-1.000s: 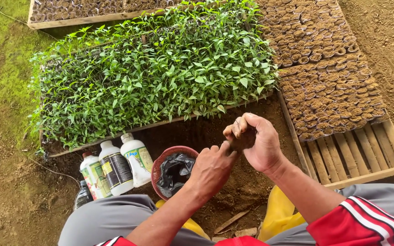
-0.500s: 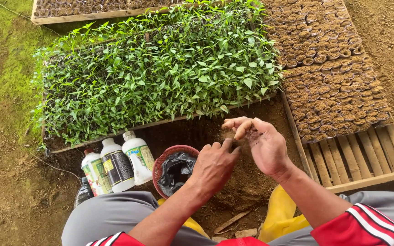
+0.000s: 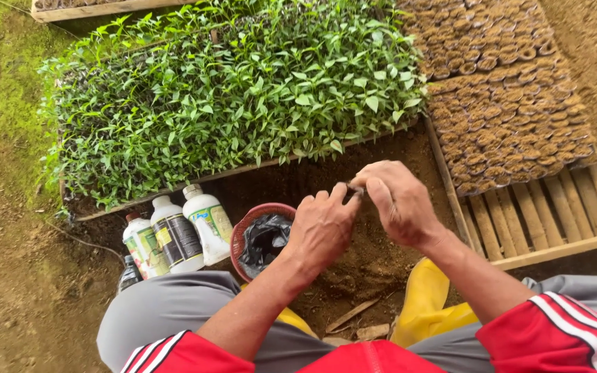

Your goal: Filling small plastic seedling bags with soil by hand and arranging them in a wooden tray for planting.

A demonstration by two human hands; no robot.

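The setting is outdoors in soft, even daylight with no hard shadows. The ground (image 3: 381, 179) is bare brown soil, damp and crumbly, with a patch of green moss or grass (image 3: 1, 103) along the left side. A wooden slatted pallet (image 3: 540, 221) lies on the soil at the right, its pale boards partly bare. A wooden-edged bed of leafy green seedlings (image 3: 229, 97) fills the upper middle. Another wooden frame (image 3: 84, 10) shows at the top edge. Small wood scraps (image 3: 350, 316) lie on the soil.
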